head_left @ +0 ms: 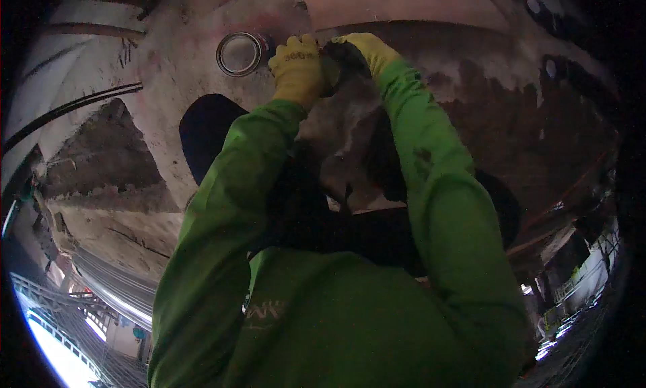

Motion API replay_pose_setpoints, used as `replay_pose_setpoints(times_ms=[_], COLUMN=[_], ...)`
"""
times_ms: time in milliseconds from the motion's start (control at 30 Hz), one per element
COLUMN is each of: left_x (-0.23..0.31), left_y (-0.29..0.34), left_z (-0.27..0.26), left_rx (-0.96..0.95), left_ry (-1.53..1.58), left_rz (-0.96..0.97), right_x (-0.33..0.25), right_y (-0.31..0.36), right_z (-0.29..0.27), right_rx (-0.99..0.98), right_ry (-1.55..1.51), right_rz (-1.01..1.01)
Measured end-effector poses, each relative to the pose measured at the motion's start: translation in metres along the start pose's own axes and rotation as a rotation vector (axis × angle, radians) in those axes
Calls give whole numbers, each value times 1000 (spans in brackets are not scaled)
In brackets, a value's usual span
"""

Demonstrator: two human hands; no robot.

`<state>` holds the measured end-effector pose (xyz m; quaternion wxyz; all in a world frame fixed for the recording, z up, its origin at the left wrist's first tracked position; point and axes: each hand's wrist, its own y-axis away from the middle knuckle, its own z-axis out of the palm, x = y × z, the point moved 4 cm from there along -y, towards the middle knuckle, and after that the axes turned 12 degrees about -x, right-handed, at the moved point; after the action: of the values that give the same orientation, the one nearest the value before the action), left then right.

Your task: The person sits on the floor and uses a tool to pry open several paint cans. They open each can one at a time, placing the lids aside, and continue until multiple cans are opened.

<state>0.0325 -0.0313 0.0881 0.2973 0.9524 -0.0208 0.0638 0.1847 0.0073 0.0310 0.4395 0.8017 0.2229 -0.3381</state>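
My left hand [296,66], in a yellow work glove, has its fingers curled over beside a dark, rounded thing [331,75] whose kind I cannot make out. My right hand [369,49], gloved in yellow too, reaches in from the right with its fingers bent and pressed together at the dark area between the hands. Shadow hides what the fingers hold. Just left of my left hand stands a round metal can [239,54] with a shiny rim and a pale grey top.
Stained, dirty concrete [165,45] lies around my hands, with a dark damp patch [498,125] to the right. Dark rods or cables [74,112] run along the left. Footwear-like dark shapes [562,72] show at the far right. My dark-clad legs [208,129] are bent below my arms.
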Motion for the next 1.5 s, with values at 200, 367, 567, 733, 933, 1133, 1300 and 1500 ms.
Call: replay_pose_setpoints(times_ms=[200,367,567,733,933,1133,1300,1500], left_x=[-6,-16,-14,-19,-2,-3,-15,-40], left_y=[1,-7,16,8,-3,-18,-28,-48], left_z=[2,5,10,21,9,0,4,27], left_rx=[-56,35,228,241,39,-9,-54,81], left_ry=[6,-89,-211,-314,-329,-263,-202,-198], left_rz=[-49,41,306,339,223,242,197,325], right_x=[34,45,51,65,62,24,25,15], right_y=[-28,-60,-44,-42,-46,-26,-54,-51], right_z=[23,55,57,105,132,135,138,135], right_rx=[85,368,767,939,1147,1363,1334,1341], right_ry=[69,-586,-1172,-1141,-1439,-1081,-1487,-1541], right_rz=[-1,408,379,439,302,413,386,457])
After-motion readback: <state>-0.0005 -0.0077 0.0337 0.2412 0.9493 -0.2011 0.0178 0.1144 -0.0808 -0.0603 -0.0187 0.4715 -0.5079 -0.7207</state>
